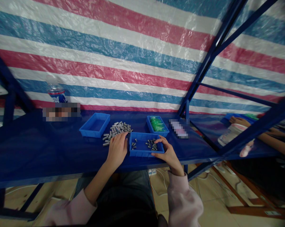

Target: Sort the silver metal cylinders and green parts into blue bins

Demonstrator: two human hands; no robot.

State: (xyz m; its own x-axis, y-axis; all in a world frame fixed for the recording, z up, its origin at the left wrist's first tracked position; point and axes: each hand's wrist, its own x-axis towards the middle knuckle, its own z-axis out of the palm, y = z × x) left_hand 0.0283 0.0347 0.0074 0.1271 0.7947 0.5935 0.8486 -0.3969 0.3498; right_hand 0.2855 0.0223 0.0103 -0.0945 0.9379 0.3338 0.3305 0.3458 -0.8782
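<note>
My left hand (117, 147) rests palm down at the near edge of a pile of short grey metal cylinders (118, 127), its fingers stretched forward and the thumb beside the left end of a blue bin. Any small piece beneath those fingers is hidden. That shallow blue bin (142, 153) holds several small dark screws (151, 145), some at its left end and more at its right. My right hand (168, 153) grips the bin's right end, thumb low at the front wall and fingertips over the rim near the screws.
Left of the pile stands another blue bin (83, 132). Behind, a blue bin (164, 134) holds green plastic packets (157, 124). A blurred flat object (179, 128) lies to its right, a bottle (57, 93) at back left. Another person's arm (275, 145) is beyond the blue frame (204, 66).
</note>
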